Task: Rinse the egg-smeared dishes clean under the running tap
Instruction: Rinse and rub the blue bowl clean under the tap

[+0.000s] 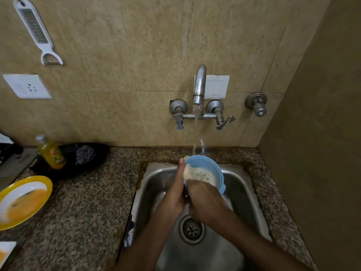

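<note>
A light blue bowl [212, 166] is tilted over the steel sink [244, 192], its inside covered in white suds. My left hand [176, 194] grips the bowl's near rim, thumb pointing up. Inside the bowl, my right hand [203, 202] presses a foamy pale sponge [197, 174]. Water runs from the wall tap [199, 85] and falls at the bowl's far edge. On the counter at the left lies a yellow-rimmed plate [23, 200] smeared with orange egg.
A yellow dish-soap bottle [51, 152] and a steel scrubber [85, 154] sit on a black tray at the back left. The speckled granite counter [86, 212] surrounds the sink. A wall stands close on the right. Another smeared white dish edge [5, 251] shows at the bottom left.
</note>
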